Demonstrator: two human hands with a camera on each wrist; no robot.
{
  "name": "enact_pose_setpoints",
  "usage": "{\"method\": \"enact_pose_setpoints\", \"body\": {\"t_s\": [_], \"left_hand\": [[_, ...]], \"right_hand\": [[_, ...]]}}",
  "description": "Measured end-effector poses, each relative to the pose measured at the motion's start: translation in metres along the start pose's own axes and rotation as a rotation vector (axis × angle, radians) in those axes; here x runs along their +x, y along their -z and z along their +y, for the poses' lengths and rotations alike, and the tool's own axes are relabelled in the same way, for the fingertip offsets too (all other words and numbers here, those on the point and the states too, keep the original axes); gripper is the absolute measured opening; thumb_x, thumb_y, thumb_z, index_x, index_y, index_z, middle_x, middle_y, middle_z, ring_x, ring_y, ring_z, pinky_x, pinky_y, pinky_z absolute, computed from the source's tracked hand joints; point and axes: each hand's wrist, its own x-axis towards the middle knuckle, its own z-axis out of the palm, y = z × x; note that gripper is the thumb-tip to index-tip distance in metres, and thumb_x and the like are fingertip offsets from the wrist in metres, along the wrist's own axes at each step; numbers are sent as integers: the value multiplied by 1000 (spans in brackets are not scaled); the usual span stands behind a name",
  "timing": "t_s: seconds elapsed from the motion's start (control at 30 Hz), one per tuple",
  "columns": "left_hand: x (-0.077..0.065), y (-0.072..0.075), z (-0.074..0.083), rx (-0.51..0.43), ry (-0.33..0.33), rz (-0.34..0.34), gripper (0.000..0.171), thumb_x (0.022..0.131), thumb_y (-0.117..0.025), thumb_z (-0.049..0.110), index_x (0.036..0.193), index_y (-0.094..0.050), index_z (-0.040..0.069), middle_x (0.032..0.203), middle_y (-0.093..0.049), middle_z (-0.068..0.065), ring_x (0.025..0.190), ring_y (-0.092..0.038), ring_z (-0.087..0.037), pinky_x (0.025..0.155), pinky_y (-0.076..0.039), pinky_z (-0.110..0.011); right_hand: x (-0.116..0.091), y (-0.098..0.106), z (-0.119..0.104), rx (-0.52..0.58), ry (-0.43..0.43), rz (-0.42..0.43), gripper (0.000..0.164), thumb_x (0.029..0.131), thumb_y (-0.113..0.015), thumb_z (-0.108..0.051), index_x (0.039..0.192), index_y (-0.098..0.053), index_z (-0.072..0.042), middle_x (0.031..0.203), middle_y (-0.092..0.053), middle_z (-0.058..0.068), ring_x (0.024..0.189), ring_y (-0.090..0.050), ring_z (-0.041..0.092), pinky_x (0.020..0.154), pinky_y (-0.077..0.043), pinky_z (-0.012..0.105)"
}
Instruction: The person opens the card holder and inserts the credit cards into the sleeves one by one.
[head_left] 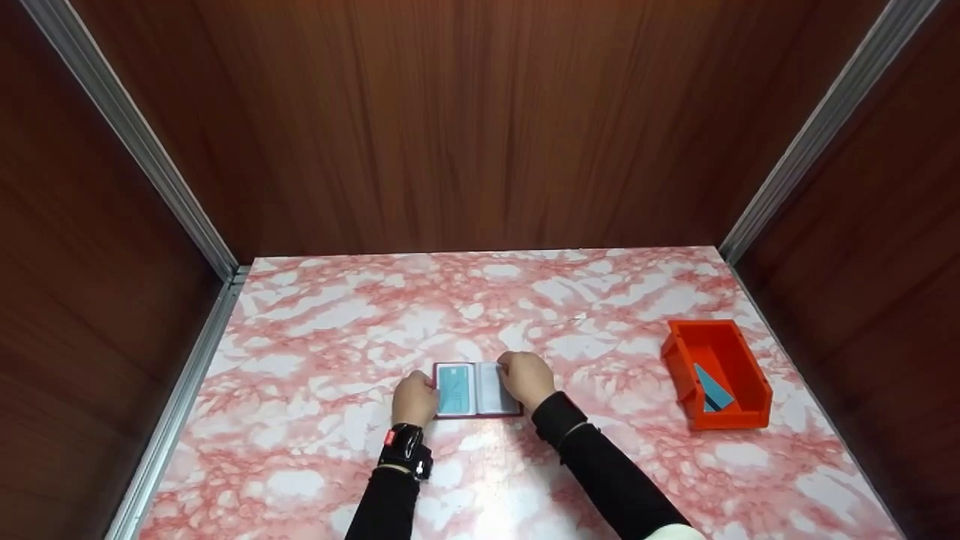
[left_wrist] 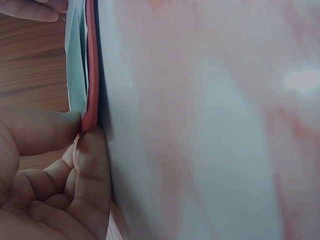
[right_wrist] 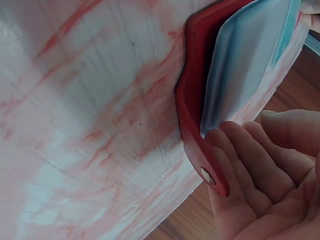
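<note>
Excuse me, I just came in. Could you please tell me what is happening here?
A person has a red card holder open on the marbled table. The left hand pinches its left edge, while the right hand is at the other side, by the snap flap, with the thumb apart from it. A teal card shows in the left side of the holder. To the right stands an orange bin with a blue card in it.

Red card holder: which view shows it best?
Head: the red card holder is open, both sides in view, a blue card on the left one. Left wrist: edge-on, pinched by the left hand. Right wrist: its snap tab close up, far side cropped.
</note>
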Motion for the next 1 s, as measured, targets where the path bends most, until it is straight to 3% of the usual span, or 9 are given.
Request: {"method": "enact_pose_setpoints", "body": {"t_s": [0.17, 0.7, 1.0], "left_hand": [[-1, 1, 2, -1, 12, -2, 8, 79, -69, 2, 86, -65, -1, 79, -67, -12, 77, -64, -33, 74, -51, -46], [-2, 1, 0, -2, -56, 31, 8, 78, -69, 2, 84, -64, -1, 74, -65, -10, 74, -63, -32, 71, -51, -45], [-2, 1, 2, -15, 0, 4, 9, 80, -69, 2, 87, -66, -2, 79, -67, -12, 78, -64, -34, 75, -51, -47]], "right_hand": [[-2, -2, 0, -25, 25, 8, 4, 84, -70, -4, 82, -73, -7, 72, -67, 7, 67, -65, 29, 60, -51, 43], [-7, -4, 0, -114, 66, -14, 6, 85, -71, -7, 86, -76, -11, 75, -70, 10, 70, -67, 31, 62, -53, 46], [-9, -4, 1, -108, 127, 3, 8, 82, -73, -5, 77, -71, -10, 68, -67, 9, 64, -65, 31, 56, -51, 45]]}}
